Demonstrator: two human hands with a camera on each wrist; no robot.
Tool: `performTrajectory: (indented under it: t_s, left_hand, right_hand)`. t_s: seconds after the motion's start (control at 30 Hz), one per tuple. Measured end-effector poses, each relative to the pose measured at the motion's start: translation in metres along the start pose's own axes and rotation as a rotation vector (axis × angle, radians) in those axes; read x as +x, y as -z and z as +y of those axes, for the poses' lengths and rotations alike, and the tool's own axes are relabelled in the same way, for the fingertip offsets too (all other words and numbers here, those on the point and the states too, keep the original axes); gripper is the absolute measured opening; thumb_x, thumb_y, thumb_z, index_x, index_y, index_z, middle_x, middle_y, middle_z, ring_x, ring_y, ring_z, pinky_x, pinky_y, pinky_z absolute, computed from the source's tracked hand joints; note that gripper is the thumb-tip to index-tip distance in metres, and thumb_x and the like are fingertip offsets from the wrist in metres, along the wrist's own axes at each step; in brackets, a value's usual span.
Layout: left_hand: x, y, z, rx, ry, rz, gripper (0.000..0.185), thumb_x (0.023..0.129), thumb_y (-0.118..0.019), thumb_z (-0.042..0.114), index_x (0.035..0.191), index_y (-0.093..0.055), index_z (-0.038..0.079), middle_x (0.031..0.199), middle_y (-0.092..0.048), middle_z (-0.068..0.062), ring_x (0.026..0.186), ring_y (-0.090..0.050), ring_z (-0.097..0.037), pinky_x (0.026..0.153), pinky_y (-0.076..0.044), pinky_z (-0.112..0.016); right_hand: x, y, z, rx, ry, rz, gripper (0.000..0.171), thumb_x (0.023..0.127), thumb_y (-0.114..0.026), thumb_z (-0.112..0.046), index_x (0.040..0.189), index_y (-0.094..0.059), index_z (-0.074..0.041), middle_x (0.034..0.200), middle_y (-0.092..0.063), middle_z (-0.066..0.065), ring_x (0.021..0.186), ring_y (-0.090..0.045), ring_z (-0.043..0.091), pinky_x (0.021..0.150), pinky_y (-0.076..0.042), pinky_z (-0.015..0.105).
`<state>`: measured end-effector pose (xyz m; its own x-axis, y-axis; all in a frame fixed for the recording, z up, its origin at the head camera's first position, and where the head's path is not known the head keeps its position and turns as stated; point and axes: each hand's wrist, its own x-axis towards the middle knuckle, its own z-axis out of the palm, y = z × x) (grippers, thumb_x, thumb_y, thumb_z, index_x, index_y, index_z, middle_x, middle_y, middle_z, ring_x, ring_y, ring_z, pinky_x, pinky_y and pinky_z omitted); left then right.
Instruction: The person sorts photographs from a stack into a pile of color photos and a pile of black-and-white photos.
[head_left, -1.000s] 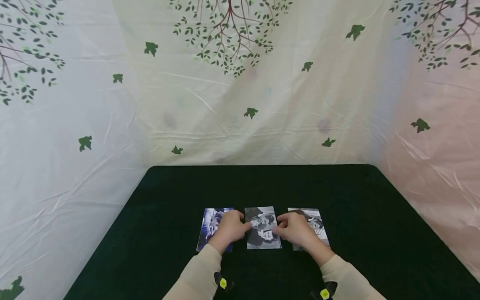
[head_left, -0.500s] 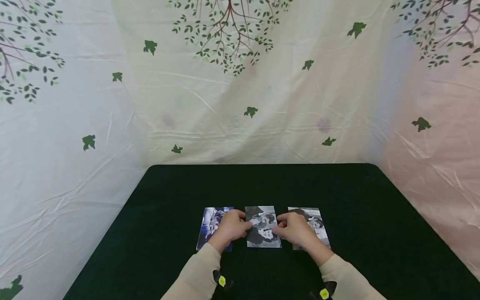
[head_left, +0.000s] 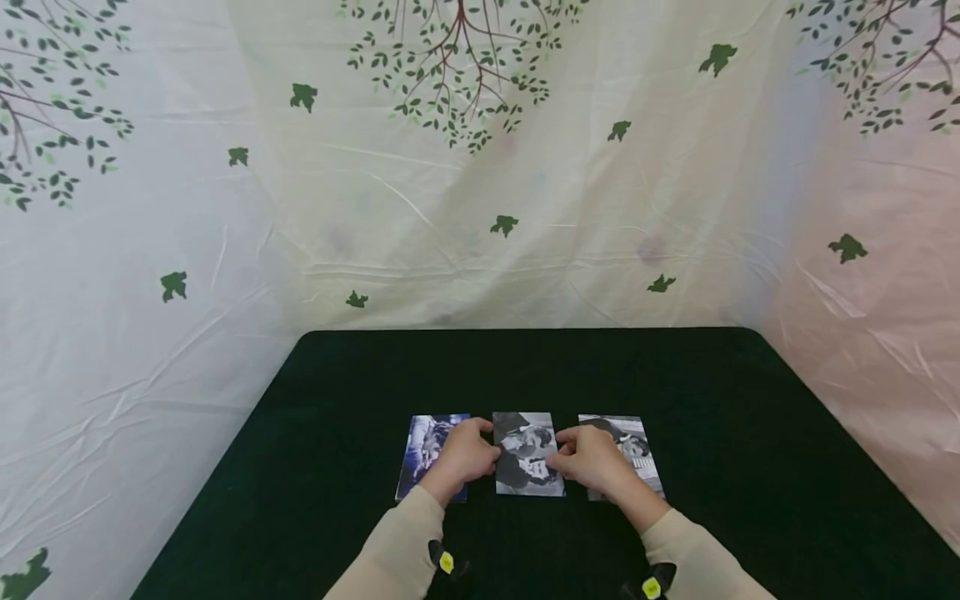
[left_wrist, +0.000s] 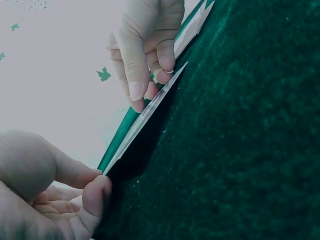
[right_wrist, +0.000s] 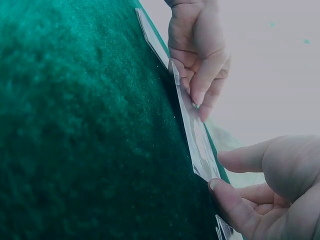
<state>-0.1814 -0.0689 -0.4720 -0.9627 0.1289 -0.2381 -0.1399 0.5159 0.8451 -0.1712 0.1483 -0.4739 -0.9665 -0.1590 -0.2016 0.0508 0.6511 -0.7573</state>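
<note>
Three photographs lie in a row on the dark green table (head_left: 675,392), near its front edge. The middle photograph (head_left: 525,454) is black and white, and both hands are on it. The left hand (head_left: 463,454) pinches its left edge between the curled thumb and fingers; in the left wrist view the thumb tip (left_wrist: 95,192) presses against the corner of the print. The right hand (head_left: 592,457) pinches the right edge in the same manner, with the fingers bent and close together.

In both wrist views the middle photograph seems to be lifted a little from the cloth on one side, but the angle is very flat, so I cannot say this for certain.

The left photograph (head_left: 422,450), with blue tones, is partly covered by the left hand. The right photograph (head_left: 637,450), black and white, is partly covered by the right hand. Both sleeves are beige. Behind the table hangs a pale curtain (head_left: 480,183) printed with branches and green leaves.
</note>
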Motion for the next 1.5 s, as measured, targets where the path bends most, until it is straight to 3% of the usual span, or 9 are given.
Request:
performTrajectory:
  t_s: [0.37,0.6,0.93,1.27,1.5]
  left_hand:
    - [0.002,-0.003,-0.003,-0.032,-0.023,0.024,0.043,0.086,-0.061,-0.004,0.128,-0.051,-0.005,0.067,-0.061,-0.007,0.055,-0.058,-0.015,0.053,-0.049,-0.029]
    - [0.001,0.005,0.001,-0.044,-0.064,0.023,0.043,0.088,-0.059,-0.004,0.129,-0.050,-0.002,0.074,-0.061,-0.008,0.059,-0.058,-0.017,0.055,-0.048,-0.031]
    - [0.000,0.014,0.003,-0.107,-0.040,-0.006,0.044,0.091,-0.056,0.000,0.134,-0.048,0.005,0.086,-0.060,-0.009,0.068,-0.059,-0.021,0.062,-0.051,-0.032]
    - [0.001,0.012,0.005,-0.121,-0.051,0.019,0.043,0.090,-0.059,0.002,0.132,-0.051,0.007,0.084,-0.062,-0.008,0.064,-0.061,-0.019,0.059,-0.052,-0.031]
    - [0.000,0.007,0.008,-0.110,-0.086,0.073,0.038,0.089,-0.064,0.003,0.126,-0.056,0.005,0.079,-0.063,-0.006,0.059,-0.061,-0.018,0.056,-0.053,-0.030]
  right_hand:
    - [0.001,0.001,0.002,0.017,0.013,-0.012,0.048,0.082,-0.076,-0.021,0.123,-0.060,0.000,0.080,-0.060,0.002,0.066,-0.060,0.014,0.060,-0.051,0.030]
    - [0.002,0.002,0.002,0.028,0.016,-0.006,0.047,0.083,-0.076,-0.022,0.122,-0.061,0.000,0.079,-0.061,0.002,0.065,-0.061,0.014,0.059,-0.052,0.030]
    - [0.004,0.000,0.003,0.090,0.018,0.021,0.044,0.086,-0.073,-0.023,0.123,-0.060,-0.004,0.088,-0.062,0.003,0.069,-0.063,0.014,0.062,-0.054,0.030]
    - [0.009,0.002,0.005,0.315,-0.020,0.086,0.034,0.089,-0.067,-0.017,0.120,-0.060,-0.005,0.091,-0.065,0.006,0.076,-0.063,0.019,0.067,-0.054,0.033]
    - [0.009,0.006,0.002,0.368,-0.029,0.169,0.025,0.089,-0.067,-0.014,0.113,-0.063,-0.006,0.092,-0.066,0.007,0.076,-0.064,0.021,0.067,-0.054,0.034]
